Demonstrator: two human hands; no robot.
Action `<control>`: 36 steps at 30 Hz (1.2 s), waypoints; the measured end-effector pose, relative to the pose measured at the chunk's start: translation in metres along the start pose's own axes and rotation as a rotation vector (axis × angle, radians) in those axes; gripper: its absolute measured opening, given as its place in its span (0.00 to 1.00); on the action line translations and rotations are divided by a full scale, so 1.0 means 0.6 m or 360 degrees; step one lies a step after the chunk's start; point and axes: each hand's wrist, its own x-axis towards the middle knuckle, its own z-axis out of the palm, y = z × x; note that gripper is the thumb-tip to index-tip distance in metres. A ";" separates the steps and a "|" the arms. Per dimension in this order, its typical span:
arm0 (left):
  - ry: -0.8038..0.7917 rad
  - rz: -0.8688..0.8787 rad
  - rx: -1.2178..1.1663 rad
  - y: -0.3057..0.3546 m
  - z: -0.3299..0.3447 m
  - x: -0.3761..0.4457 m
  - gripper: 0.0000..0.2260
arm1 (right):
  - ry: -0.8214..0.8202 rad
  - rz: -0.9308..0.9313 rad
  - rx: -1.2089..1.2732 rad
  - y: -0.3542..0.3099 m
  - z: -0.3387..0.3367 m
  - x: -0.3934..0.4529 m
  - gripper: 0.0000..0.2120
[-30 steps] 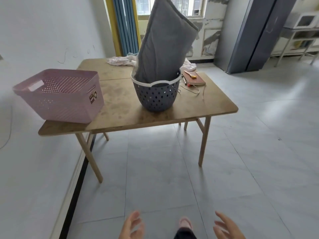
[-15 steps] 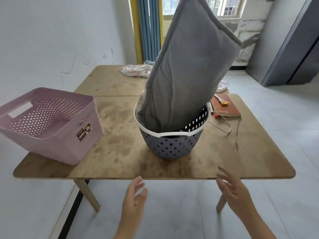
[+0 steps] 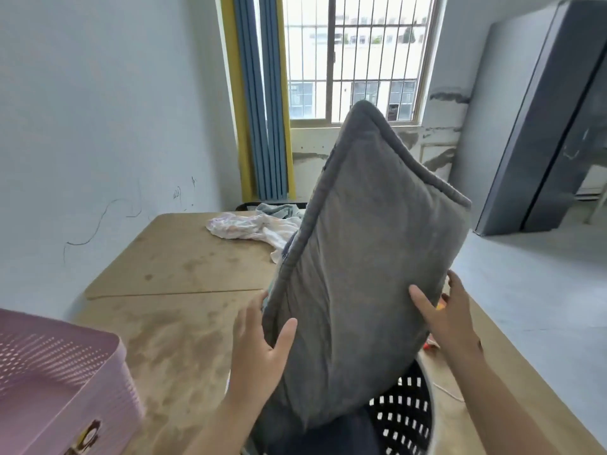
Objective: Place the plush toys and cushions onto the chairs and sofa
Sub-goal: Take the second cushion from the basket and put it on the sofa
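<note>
Upright, the grey cushion [image 3: 368,257] stands in the dark basket [image 3: 404,418] on the tabletop [image 3: 184,267]. Left hand [image 3: 262,346] and right hand [image 3: 443,316] clasp its sides, thumbs in front; the other fingers are mostly hidden behind.

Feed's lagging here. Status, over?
Both hands, left and right, gripping grey cushion. Its lower end sits in the basket. Nothing blocking.

Home: curtains [image 3: 262,126], laundry baskets [image 3: 56,382].
</note>
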 end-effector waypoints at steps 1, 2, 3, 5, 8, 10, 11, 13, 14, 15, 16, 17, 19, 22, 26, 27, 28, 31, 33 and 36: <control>-0.0018 -0.0025 0.0021 0.002 0.013 0.013 0.29 | -0.0007 0.0113 0.0053 0.008 0.007 0.012 0.29; -0.0028 -0.0058 0.0068 0.006 0.027 0.022 0.33 | -0.0033 0.0215 0.0126 0.019 0.013 0.022 0.30; -0.0036 -0.0084 0.0139 0.008 0.039 0.028 0.39 | -0.0051 0.0281 0.0183 0.030 0.019 0.029 0.30; -0.0063 -0.0204 0.0322 0.012 0.056 0.038 0.47 | -0.0033 0.0293 0.0204 0.045 0.029 0.042 0.28; -0.0015 -0.0286 0.0467 0.018 0.069 0.061 0.44 | -0.0013 0.0276 0.0200 0.041 0.043 0.058 0.25; 0.0046 -0.0296 0.0492 0.014 0.074 0.070 0.34 | -0.0003 0.0304 0.0238 0.042 0.051 0.058 0.25; 0.0069 -0.0306 0.0516 0.016 0.077 0.073 0.29 | 0.0007 0.0307 0.0250 0.041 0.052 0.058 0.26; 0.0180 -0.0251 0.0619 0.025 0.076 0.074 0.20 | 0.0003 0.0299 0.0282 0.037 0.053 0.059 0.26; 0.0238 -0.0150 0.0682 0.029 0.078 0.074 0.18 | -0.0006 0.0286 0.0304 0.033 0.051 0.064 0.27; 0.0208 -0.0093 0.0699 0.037 0.078 0.074 0.19 | -0.0015 0.0272 0.0323 0.029 0.048 0.068 0.27; 0.0231 -0.0049 0.0691 0.046 0.077 0.073 0.22 | -0.0019 0.0266 0.0345 0.023 0.046 0.073 0.27; 0.0293 -0.0041 0.0618 0.058 0.075 0.075 0.25 | -0.0024 0.0260 0.0381 0.013 0.042 0.078 0.27; 0.0404 -0.0053 0.0580 0.085 0.071 0.084 0.27 | -0.0029 0.0248 0.0503 -0.013 0.034 0.086 0.26; 0.0569 0.0122 0.0628 0.132 0.052 0.093 0.26 | -0.0085 0.0242 0.0691 -0.059 0.018 0.098 0.25; 0.0775 0.0340 0.0686 0.209 0.014 0.099 0.27 | -0.0183 0.0181 0.0896 -0.123 0.001 0.111 0.25; 0.0817 0.0418 0.0709 0.232 0.001 0.098 0.29 | -0.0225 0.0169 0.0961 -0.140 -0.002 0.112 0.25; 0.0846 0.0487 0.0714 0.256 -0.015 0.095 0.30 | -0.0269 0.0155 0.1021 -0.153 -0.001 0.113 0.25; 0.0962 0.0670 0.0755 0.320 -0.066 0.083 0.28 | -0.0427 0.0111 0.1126 -0.184 0.015 0.109 0.27; 0.1064 0.0821 0.0966 0.347 -0.098 0.064 0.21 | -0.0587 0.0069 0.1002 -0.200 0.028 0.096 0.27; 0.1006 0.0937 0.1333 0.339 -0.121 0.027 0.13 | -0.0825 -0.0078 0.0499 -0.193 0.035 0.076 0.24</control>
